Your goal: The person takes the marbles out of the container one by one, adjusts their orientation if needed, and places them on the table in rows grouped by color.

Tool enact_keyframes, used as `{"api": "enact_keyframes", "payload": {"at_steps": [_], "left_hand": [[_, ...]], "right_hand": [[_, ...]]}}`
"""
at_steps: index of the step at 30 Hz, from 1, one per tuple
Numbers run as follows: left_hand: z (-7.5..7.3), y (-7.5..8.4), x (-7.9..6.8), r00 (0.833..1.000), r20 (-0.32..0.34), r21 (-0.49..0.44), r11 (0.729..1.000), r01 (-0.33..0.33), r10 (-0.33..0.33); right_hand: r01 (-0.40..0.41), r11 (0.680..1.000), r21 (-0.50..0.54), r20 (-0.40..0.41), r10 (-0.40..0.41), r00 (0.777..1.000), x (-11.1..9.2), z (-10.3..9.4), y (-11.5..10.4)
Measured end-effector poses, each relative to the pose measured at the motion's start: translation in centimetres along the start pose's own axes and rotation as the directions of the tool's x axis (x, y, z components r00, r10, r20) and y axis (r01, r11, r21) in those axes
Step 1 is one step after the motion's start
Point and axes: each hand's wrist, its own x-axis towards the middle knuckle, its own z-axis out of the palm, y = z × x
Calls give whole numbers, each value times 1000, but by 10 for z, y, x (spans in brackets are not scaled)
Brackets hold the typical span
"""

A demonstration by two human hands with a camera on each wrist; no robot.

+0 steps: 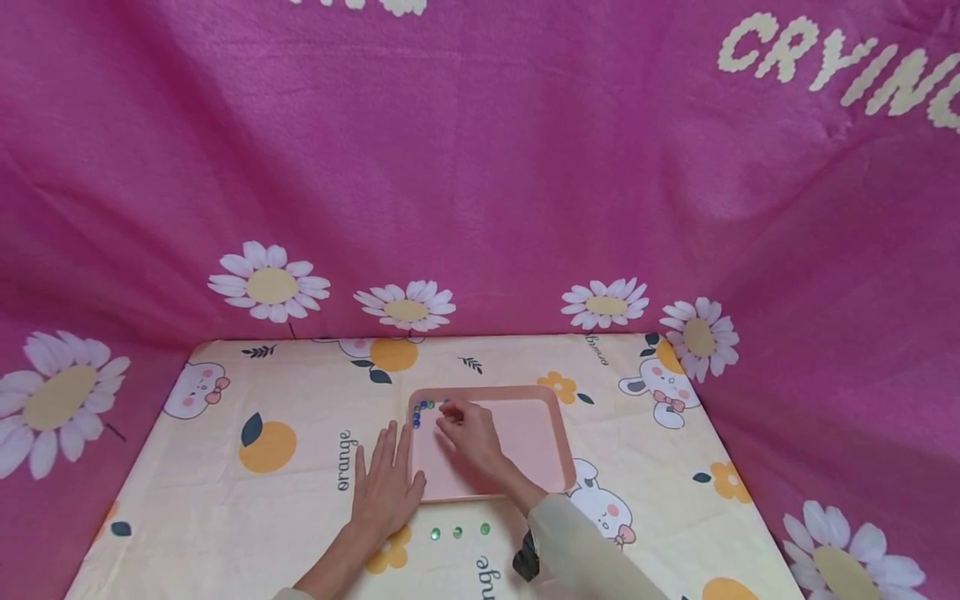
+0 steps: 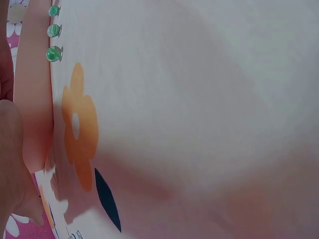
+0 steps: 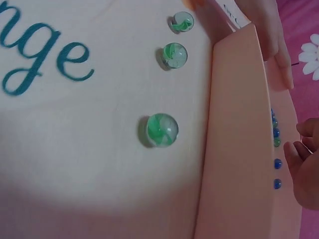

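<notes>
My left hand (image 1: pixel 386 492) lies with fingers extended on the tablecloth, right beside the left wall of a shallow pink tray (image 1: pixel 525 450). Over the tray's far left part is my right hand (image 1: pixel 472 433), fingers bent, thumb and fingertips apart. No marble shows between those fingertips in the right wrist view. Blue marbles (image 1: pixel 417 418) and green marbles (image 1: pixel 431 405) line the tray's far left corner. Another blue marble (image 1: pixel 447 402) sits close by the right fingertips. In front of the tray, three clear marbles with green swirls (image 3: pixel 162 130) form a loose row on the cloth.
The patterned tablecloth (image 1: pixel 202 492) has printed oranges, flowers and rabbits. A magenta curtain (image 1: pixel 480 192) with daisies hangs behind the table and along both sides. A dark band (image 1: pixel 527 557) is on my right wrist, by the light sleeve.
</notes>
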Motion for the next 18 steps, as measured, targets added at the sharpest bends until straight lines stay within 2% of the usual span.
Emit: {"api": "enact_keyframes", "payload": {"at_steps": [7, 14, 18], "left_hand": [[0, 0, 0, 1000, -17, -4, 1000, -7, 7], [0, 0, 0, 1000, -24, 0, 1000, -11, 11], [1, 0, 0, 1000, -14, 3, 1000, -6, 6]], "right_hand": [[-85, 996, 5, -15, 85, 996, 6, 9, 6], [-168, 986, 9, 29, 168, 985, 9, 16, 7], [-174, 985, 16, 30, 173, 984, 9, 19, 7]]}}
